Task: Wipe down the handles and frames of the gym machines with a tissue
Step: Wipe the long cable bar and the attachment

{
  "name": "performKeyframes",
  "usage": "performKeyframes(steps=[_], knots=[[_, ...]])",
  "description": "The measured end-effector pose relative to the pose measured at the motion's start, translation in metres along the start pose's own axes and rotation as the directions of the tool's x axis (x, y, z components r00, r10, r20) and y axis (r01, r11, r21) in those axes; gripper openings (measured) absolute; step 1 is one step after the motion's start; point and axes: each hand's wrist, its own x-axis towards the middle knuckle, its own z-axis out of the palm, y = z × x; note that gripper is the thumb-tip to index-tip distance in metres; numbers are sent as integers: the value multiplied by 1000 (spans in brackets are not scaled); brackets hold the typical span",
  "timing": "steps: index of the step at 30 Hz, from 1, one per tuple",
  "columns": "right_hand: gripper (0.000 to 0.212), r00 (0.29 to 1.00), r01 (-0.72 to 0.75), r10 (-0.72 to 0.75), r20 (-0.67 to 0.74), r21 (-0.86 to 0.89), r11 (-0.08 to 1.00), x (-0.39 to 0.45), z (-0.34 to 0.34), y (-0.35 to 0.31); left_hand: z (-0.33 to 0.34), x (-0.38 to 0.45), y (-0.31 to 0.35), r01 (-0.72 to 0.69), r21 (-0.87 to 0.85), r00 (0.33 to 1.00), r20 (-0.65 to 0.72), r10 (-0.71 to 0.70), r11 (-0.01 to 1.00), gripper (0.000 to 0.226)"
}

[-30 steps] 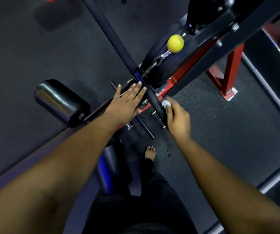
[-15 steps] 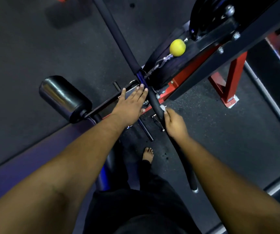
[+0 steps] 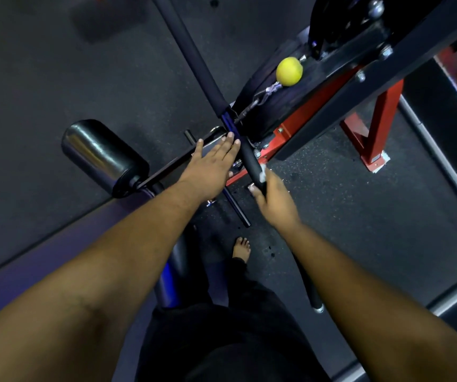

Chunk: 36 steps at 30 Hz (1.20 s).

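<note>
A long black padded bar handle [image 3: 191, 48] runs diagonally from the top centre down to a capped end [image 3: 317, 306] at lower right. My right hand [image 3: 275, 199] grips this bar near its middle, with a white tissue [image 3: 263, 173] squeezed between fingers and bar. My left hand [image 3: 210, 168] lies flat with straight fingers on the black machine frame [image 3: 166, 172] just left of the bar. A yellow ball stop [image 3: 288, 71] hangs on the cable above.
A black roller pad [image 3: 103, 157] juts out at left. Red frame legs [image 3: 379, 128] and a black beam [image 3: 387, 70] stand at upper right. A thin black peg [image 3: 238, 210] lies below my hands. My bare foot [image 3: 241, 249] rests on the dark rubber floor.
My right hand with the tissue slid along the bar, first down toward me, then slightly back up. My left hand stayed flat on the frame.
</note>
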Motion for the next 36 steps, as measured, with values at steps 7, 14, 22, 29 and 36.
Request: performKeyframes(steps=[7,14,22,29,36], knots=[[90,978,203,-205,31,-350,915,-7,6,1,1,-1,-2,-2,10,1000,2,2,1000,77],[93,920,386,-376,112,-438,812,-15,11,47,4,-2,-4,7,-39,1000,9,-6,999,79],[88,910,391,-393,135,-599,699,-5,12,33,6,-1,-2,12,-2,1000,-4,-12,1000,80],[80,999,38,-38,-38,-6,999,-22,8,32,15,-1,10,40,16,999,-31,-40,999,78],[54,973,-164,102,205,316,934,44,-11,-1,17,3,12,81,46,996,-25,-80,996,77]])
